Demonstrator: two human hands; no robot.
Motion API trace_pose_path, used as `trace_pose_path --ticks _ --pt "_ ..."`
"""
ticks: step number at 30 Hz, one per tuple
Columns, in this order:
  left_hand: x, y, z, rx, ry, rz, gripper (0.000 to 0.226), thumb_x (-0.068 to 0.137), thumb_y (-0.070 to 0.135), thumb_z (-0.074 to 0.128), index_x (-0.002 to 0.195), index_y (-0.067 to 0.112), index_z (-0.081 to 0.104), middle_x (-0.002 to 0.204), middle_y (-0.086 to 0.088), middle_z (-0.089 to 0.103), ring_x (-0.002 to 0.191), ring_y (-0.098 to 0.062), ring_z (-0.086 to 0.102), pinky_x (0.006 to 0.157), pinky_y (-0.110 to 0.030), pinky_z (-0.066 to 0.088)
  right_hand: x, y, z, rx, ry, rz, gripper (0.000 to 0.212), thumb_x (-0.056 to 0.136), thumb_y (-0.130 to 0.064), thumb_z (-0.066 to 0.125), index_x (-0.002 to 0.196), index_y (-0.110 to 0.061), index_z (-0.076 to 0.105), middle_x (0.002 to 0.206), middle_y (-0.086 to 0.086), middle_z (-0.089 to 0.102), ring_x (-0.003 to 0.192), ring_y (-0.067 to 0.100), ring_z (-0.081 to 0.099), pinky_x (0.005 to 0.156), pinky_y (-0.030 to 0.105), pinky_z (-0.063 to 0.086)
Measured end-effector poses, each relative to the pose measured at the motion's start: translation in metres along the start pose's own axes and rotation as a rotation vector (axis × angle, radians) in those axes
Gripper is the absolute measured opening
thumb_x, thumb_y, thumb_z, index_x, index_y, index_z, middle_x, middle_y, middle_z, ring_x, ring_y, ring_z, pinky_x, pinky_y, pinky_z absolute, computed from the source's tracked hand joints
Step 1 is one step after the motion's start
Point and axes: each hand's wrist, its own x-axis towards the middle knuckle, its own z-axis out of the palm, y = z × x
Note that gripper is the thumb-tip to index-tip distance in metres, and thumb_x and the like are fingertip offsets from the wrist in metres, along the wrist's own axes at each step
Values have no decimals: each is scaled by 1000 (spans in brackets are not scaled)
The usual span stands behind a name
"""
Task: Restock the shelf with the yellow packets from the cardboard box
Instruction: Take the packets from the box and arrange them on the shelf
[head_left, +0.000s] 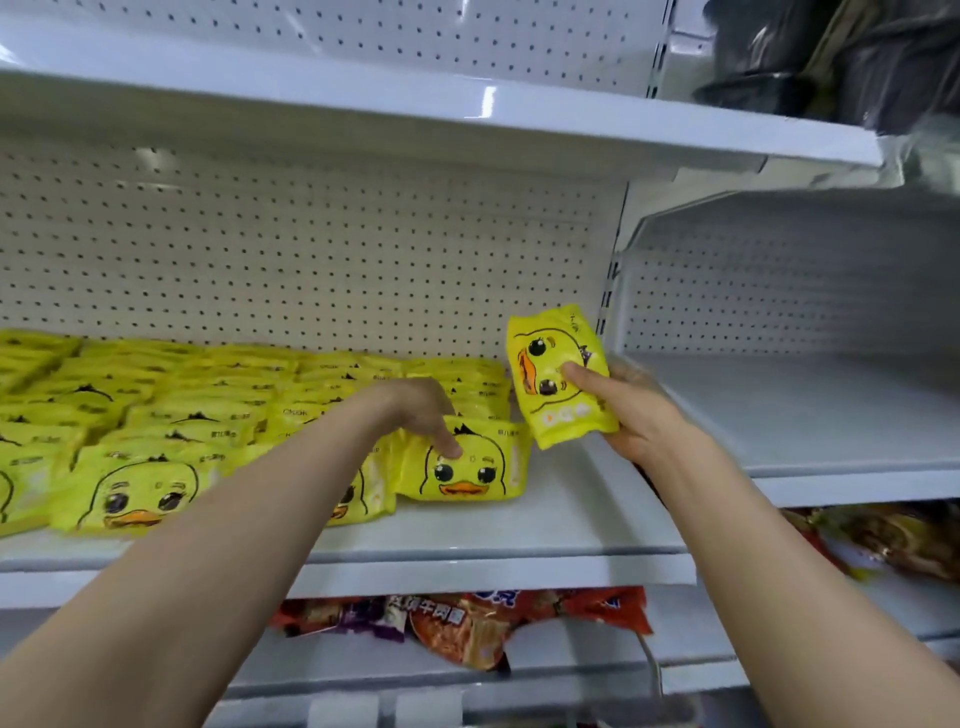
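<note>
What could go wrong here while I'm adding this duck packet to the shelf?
The front packet under your left hand leans near the shelf edge, so a push could tip it off. The packet in your right hand is turned sideways and may end up facing wrong.

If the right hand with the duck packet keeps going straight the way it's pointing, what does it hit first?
Probably the perforated back panel. The right hand points up and back over the bare end of the shelf, and the held packet leads. The stocked packets sit left of that line, though depth is unclear.
</note>
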Motion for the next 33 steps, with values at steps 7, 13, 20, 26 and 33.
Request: trace_pose_path --ticks 7,13,20,26,33 --pt "23 -3 16 104 27 112 51 78 39 79 121 15 66 117 0 65 112 -23 59 95 -36 48 10 6 -18 -116 3 68 38 80 -12 78 115 -4 66 102 16 75 92 33 72 87 48 57" --pt "30 -11 22 129 139 130 66 79 36 79 136 15 53 140 -4 50 129 -23 46 102 -31 39 13 11 -26 -135 4 61 33 79 -11 79 108 -6 64 101 15 74 87 32 70 91 51 55" --pt "26 -17 26 160 177 70 70 80 36 78 140 18 47 141 -3 47 129 -24 45 99 -33 40 13 10 -28 -196 -53 49 41 75 -13 82 113 -7 67 104 15 74 80 26 72 72 35 58" --pt "22 -24 34 125 258 70 63 80 37 77 133 18 51 134 -4 54 123 -25 49 96 -33 45 11 11 -16 -296 -88 30 33 74 -11 84 104 -11 71 98 10 75 78 22 72 72 33 59" --pt "-6 -30 5 -184 614 187 37 91 40 64 121 17 60 118 2 62 110 -15 56 85 -26 40 11 10 -6 -522 -130 -35 37 70 -14 88 101 -12 69 88 -1 72 64 4 68 53 15 48"
